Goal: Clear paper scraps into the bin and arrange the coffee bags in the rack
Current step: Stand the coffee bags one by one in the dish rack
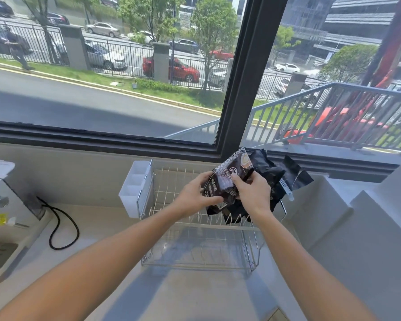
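Black, glossy and crinkled, the coffee bag [227, 181] stands tilted over the wire rack [202, 242], pinched between both hands: left hand [195, 193] grips its lower edge at 9 o'clock, right hand [252, 193] closes on it at 3 o'clock. More dark bags [278, 174] crowd behind at 2 o'clock. A white plastic caddy [136, 188] hangs on the rack's side at 9 o'clock; a looped black cord [63, 223] lies further out on the pale counter [107, 228].
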